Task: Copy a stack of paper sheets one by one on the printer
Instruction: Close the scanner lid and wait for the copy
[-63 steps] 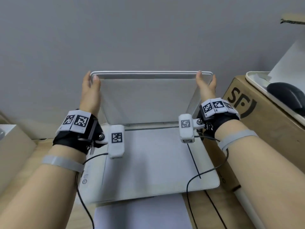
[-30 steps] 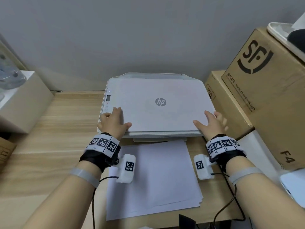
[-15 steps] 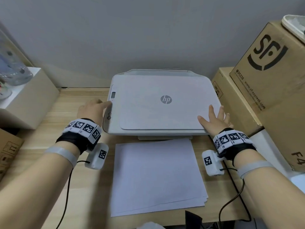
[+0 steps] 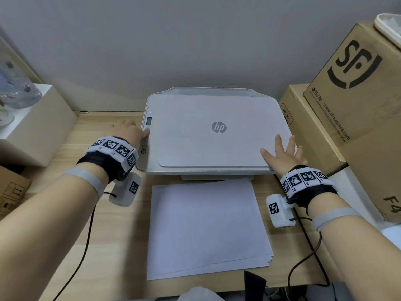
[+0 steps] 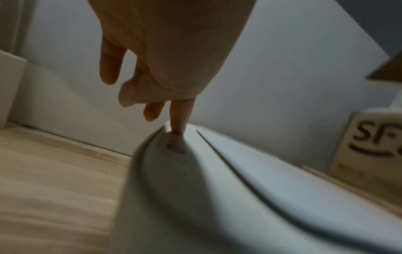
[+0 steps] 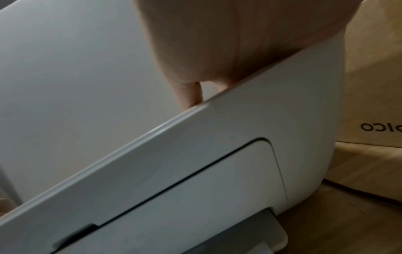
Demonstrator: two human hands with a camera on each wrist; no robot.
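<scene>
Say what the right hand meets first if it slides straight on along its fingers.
Probably nothing soon: the right hand lies flat on the printer lid, fingers pointing toward the back. Past the rear edge comes the wall; the cardboard box stays beside its path, though depth is unclear.

paper stack before printer, boxes right

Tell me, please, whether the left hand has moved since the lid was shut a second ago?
Yes. The left hand went from the printer lid's front corner leftward to its control strip.
</scene>
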